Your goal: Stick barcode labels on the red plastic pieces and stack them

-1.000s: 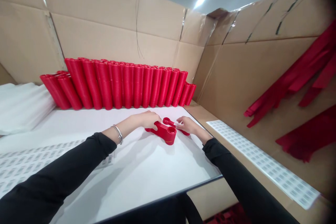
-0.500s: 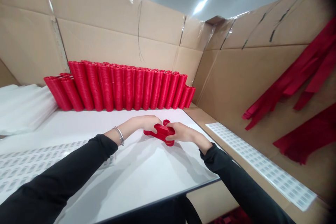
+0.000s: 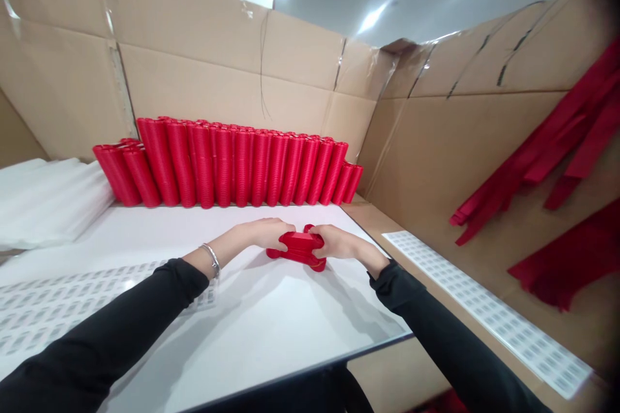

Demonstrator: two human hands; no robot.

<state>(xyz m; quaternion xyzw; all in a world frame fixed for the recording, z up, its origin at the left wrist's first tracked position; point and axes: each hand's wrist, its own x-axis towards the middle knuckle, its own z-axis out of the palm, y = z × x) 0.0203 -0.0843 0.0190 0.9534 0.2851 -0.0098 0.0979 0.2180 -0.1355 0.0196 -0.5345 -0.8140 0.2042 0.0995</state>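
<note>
A red, ribbon-like bundle (image 3: pixel 302 247) with rounded ends lies low over the white tabletop (image 3: pixel 271 322). My left hand (image 3: pixel 270 233) grips its left side, thumb in front and fingers behind. Around its right end close the fingers of my right hand (image 3: pixel 335 242). A small red rounded end (image 3: pixel 309 228) shows just behind, between the hands; whether it belongs to the same bundle I cannot tell. The fingertips at the back are partly hidden.
Tall stacks of red ribbed rolls (image 3: pixel 223 168) line the table's back edge. White soft sheets (image 3: pixel 48 200) lie at left, with printed label sheets (image 3: pixel 72 303) nearer. Another label sheet (image 3: pixel 484 310) rests at right. Red strips (image 3: pixel 537 155) hang on the cardboard wall (image 3: pixel 426 161).
Both hands keep their hold on the red bundle. Its front face has turned slightly more toward me, and the left hand has shifted a little left. The whole view has moved slightly.
</note>
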